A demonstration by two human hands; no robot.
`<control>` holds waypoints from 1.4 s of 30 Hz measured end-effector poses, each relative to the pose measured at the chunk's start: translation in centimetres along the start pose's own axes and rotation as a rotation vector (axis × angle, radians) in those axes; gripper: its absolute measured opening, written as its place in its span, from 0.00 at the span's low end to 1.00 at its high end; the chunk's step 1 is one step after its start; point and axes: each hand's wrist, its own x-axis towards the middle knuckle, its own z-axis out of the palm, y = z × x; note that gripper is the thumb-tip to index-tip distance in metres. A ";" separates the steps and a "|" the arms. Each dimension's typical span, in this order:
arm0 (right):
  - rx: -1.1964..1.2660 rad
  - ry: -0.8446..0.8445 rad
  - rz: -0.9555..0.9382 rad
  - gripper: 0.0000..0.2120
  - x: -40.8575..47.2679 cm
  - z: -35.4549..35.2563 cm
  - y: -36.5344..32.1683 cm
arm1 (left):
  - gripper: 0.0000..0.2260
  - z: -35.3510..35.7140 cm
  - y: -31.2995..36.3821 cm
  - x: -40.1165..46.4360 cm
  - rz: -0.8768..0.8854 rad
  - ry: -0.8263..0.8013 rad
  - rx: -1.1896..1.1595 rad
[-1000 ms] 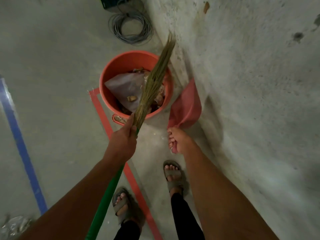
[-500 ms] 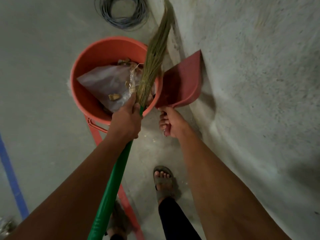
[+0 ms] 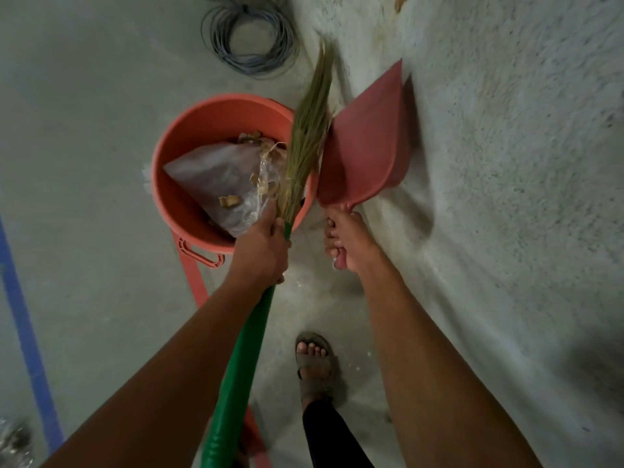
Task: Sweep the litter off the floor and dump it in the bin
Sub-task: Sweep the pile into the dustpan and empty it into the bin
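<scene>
One round orange plastic bin (image 3: 189, 157) stands centre frame on the grey concrete floor (image 3: 84, 163), its right rim close to the rough grey wall (image 3: 506, 163) that fills the right side; open floor lies to its left. Inside: crumpled clear plastic litter (image 3: 223, 177). Left hand (image 3: 260, 255) grips one green-handled straw broom (image 3: 304, 143), bristles slanting over the bin's right rim. Right hand (image 3: 347, 244) grips one red plastic dustpan (image 3: 368, 146) by its handle, the pan tilted up between bin and wall, touching the bristles. One grey cable coil (image 3: 250, 38) at upper centre. One blue tape line (image 3: 27, 332) at left edge, one red tape line (image 3: 194, 285) beneath the bin. One sandalled foot (image 3: 314, 363) at lower centre.
</scene>
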 end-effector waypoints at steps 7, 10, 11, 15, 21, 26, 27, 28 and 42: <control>-0.042 -0.022 0.018 0.12 -5.5 1.9 -0.2 | 0.22 1.7 -1.0 -2.9 0.012 -0.013 -0.064; -0.127 -0.036 0.051 0.16 -7.4 3.7 -0.2 | 0.22 0.2 -1.9 -4.4 0.025 0.062 -0.068; -0.155 -0.045 0.040 0.16 -8.0 4.4 -0.1 | 0.22 -0.4 -2.5 -4.8 0.031 0.095 -0.053; -0.368 -0.047 0.029 0.07 -8.6 7.9 0.6 | 0.24 -3.6 -5.1 -6.0 0.051 0.251 0.032; -0.719 0.118 -0.046 0.27 -5.7 9.1 0.7 | 0.26 -8.3 -9.0 -6.4 0.013 0.460 0.164; -0.579 0.101 0.080 0.07 -5.6 9.4 -0.7 | 0.25 -10.3 -11.8 -6.8 -0.003 0.506 0.094; -0.543 0.042 0.143 0.11 -5.7 9.4 -1.1 | 0.25 -10.5 -12.0 -7.1 0.002 0.514 0.070; -0.475 -0.041 0.193 0.13 -5.7 9.6 -1.4 | 0.24 -10.8 -12.3 -7.4 0.003 0.527 0.032; 0.384 -0.333 0.692 0.22 7.2 15.5 1.0 | 0.24 -13.3 -21.3 -4.2 -0.155 0.538 -0.143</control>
